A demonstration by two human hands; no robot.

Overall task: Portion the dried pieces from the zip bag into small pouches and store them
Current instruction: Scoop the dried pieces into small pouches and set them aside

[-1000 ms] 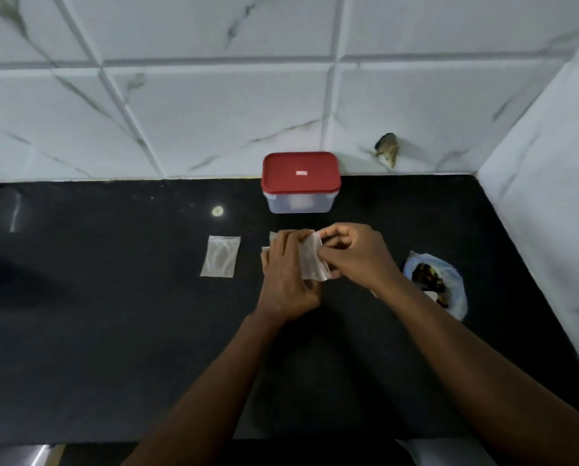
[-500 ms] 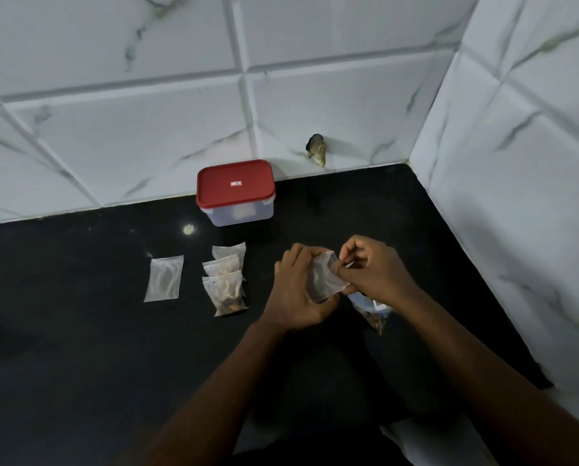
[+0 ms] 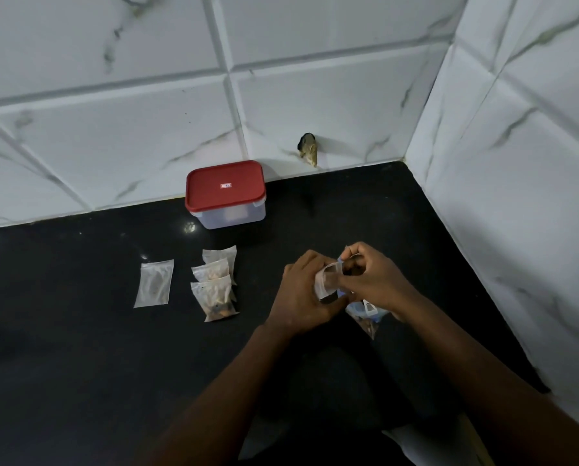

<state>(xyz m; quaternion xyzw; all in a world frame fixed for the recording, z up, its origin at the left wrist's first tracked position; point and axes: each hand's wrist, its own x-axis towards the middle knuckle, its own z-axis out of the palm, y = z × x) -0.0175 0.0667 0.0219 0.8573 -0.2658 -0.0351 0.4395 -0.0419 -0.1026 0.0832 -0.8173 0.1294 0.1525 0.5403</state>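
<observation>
Plastic film, clear and slippery, is what both hands are working: the left hand (image 3: 300,295) wraps curled fingers round the body of a small pouch (image 3: 326,281), and the right hand (image 3: 374,280) pinches the pouch's lip from the two o'clock side, fingers bent in tight; whether a dried piece sits between those fingertips I cannot tell. The zip bag (image 3: 365,316) lies on the black counter (image 3: 79,364) at five o'clock from the pouch, partly under the right wrist, with brown pieces showing through it. At nine o'clock from the hands three filled pouches (image 3: 215,290) lie overlapping in a short column; further out at nine a flat pouch (image 3: 154,283) lies alone, seemingly unfilled; the red-lidded box (image 3: 226,196) stands at eleven o'clock against the wall, lid on. My reading is that the step in hand is getting this pouch's mouth open, or held open, for filling; three portions look done, and nothing is yet stored. To do it well, the left hand should hold low on the pouch so the mouth is free; the right should slide the two lips apart rather than pull, since thin film can tear or snap shut; keep the mouth upward and over the zip bag so any dropped piece falls back in; match the fill to the neighbours, leaving room below the seal so the strip can press closed cleanly.
</observation>
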